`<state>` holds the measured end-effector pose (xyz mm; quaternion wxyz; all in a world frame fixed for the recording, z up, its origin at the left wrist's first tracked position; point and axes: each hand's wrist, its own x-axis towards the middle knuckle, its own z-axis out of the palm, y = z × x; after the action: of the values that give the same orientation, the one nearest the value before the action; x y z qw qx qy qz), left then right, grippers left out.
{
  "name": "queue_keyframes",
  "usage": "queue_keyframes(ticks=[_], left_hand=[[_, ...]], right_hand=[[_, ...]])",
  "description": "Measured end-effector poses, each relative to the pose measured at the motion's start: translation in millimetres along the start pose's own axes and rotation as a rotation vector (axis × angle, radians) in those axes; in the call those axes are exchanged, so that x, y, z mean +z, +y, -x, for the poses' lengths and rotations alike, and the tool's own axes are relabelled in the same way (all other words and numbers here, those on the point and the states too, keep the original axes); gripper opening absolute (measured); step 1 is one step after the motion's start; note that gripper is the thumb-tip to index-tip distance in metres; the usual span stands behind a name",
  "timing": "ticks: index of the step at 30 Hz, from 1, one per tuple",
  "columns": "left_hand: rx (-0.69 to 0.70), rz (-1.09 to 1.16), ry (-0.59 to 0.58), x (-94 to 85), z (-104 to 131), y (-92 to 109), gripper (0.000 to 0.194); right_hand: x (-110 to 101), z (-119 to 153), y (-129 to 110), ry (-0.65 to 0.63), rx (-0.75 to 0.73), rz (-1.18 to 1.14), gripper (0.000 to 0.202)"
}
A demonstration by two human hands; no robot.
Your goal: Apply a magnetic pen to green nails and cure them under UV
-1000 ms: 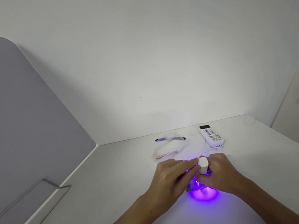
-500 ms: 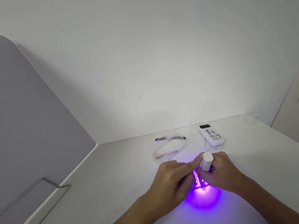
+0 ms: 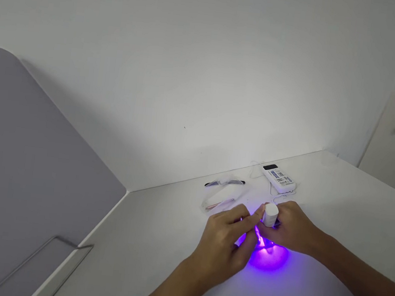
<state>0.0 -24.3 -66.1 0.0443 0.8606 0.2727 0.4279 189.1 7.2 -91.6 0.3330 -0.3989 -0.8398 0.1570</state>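
Observation:
My right hand is closed around a small white UV lamp, whose purple light falls on the table below. Close beside it on the left, my left hand has its fingers bent and pressed together, the index fingertip against the lamp's side. Between the two hands lies something lit bright purple; its kind is lost in the glare and behind the fingers. Whatever the left fingers pinch is hidden. A white cable runs from behind the lamp toward a white power bank.
Beyond my left hand lies a clear plastic packet with slim dark-ended and pinkish items. The white table meets a pale wall. At the left edge are a grey panel and a bent metal wire.
The lamp and both hands have shifted slightly left. The left fingers are more bent, purple light now shows between them, and the purple patch on the table looks smaller.

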Motion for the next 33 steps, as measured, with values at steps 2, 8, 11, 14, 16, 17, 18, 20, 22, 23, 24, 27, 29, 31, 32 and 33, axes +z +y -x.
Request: queue_keyframes(ticks=[2, 8, 11, 14, 16, 17, 18, 20, 22, 23, 24, 27, 29, 31, 32, 33], left_hand=[[0.030, -0.059, 0.014, 0.0, 0.0, 0.3, 0.039], [0.135, -0.201, -0.016, -1.9, -2.9, 5.3, 0.043], [0.179, -0.268, -0.023, -2.8, -4.2, 9.6, 0.037], [0.194, -0.314, -0.030, -3.4, -4.8, 12.4, 0.030], [0.201, -0.333, -0.034, -3.7, -5.1, 13.2, 0.029], [0.204, -0.340, -0.034, -3.9, -5.3, 13.5, 0.029], [0.208, -0.345, -0.034, -4.1, -5.5, 13.8, 0.029], [0.214, -0.357, -0.037, -4.8, -6.1, 14.4, 0.028], [0.222, -0.368, -0.036, -5.8, -6.7, 15.2, 0.028], [0.228, -0.373, -0.037, -6.2, -6.9, 15.5, 0.028], [0.231, -0.378, -0.039, -6.6, -6.9, 15.8, 0.028], [0.231, -0.381, -0.050, -7.1, -6.1, 16.1, 0.031], [0.220, -0.381, -0.064, -7.0, -5.1, 15.6, 0.035], [0.209, -0.382, -0.072, -7.1, -4.2, 15.0, 0.037], [0.206, -0.380, -0.072, -7.2, -4.0, 14.7, 0.037], [0.205, -0.379, -0.067, -7.3, -3.8, 14.4, 0.037]], right_hand=[[-0.1, -0.2, 0.3, -0.003, 0.005, -0.006, 0.032], [-1.5, -1.1, -0.7, -0.020, 0.027, 0.011, 0.028], [-2.1, -0.6, -1.9, -0.022, 0.030, 0.016, 0.030], [-1.9, -0.3, -1.7, -0.023, 0.009, 0.037, 0.032], [-1.4, -0.2, -0.8, -0.022, -0.007, 0.046, 0.032], [-1.2, -0.1, -0.3, -0.017, -0.014, 0.049, 0.032], [-1.0, -0.1, 0.3, -0.011, -0.017, 0.051, 0.033], [-0.8, -0.1, 1.0, -0.001, -0.027, 0.051, 0.033], [-1.1, -0.1, 1.1, -0.002, -0.033, 0.041, 0.032], [-1.4, -0.1, 0.9, 0.000, -0.036, 0.033, 0.032], [-1.7, -0.1, 0.5, 0.003, -0.039, 0.024, 0.031], [-2.6, 0.1, -0.8, 0.027, -0.031, 0.002, 0.028], [-2.9, 0.1, -1.7, 0.039, -0.030, -0.005, 0.027], [-2.9, -0.1, -2.3, 0.050, -0.031, -0.004, 0.029], [-3.0, -0.3, -2.5, 0.053, -0.031, -0.004, 0.030], [-3.0, -0.5, -2.7, 0.054, -0.026, -0.003, 0.030]])
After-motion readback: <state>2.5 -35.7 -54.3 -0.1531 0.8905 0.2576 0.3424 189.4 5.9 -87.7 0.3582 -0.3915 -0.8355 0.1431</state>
